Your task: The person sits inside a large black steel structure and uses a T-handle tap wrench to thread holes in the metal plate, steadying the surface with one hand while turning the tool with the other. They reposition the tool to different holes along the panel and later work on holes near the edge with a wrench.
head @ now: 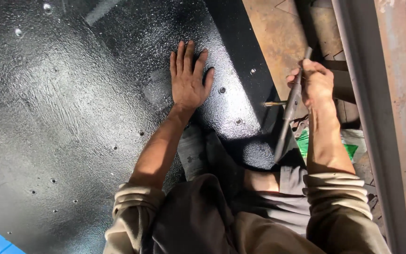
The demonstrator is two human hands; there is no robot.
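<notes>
— Left hand (187, 80)? Lay flat, fingers spread, holding nothing, pressed on the black sheet (71, 117).
— Right hand (315, 84)? Closed round a long grey tool (288, 113), well right of the left hand.
— Long axis? Ran away from the body, slightly tilted, brass tip (273, 104) pointing left toward the sheet's edge.
— Nearer hand? Right.

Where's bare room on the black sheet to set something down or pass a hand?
Bare: the wide stretch of black sheet left of the flat left hand, dotted only with small holes. Also the patch above the fingertips. Crowded: the right edge, where the right hand holds a grey tool beside a rusty beam, and around the knees.
</notes>
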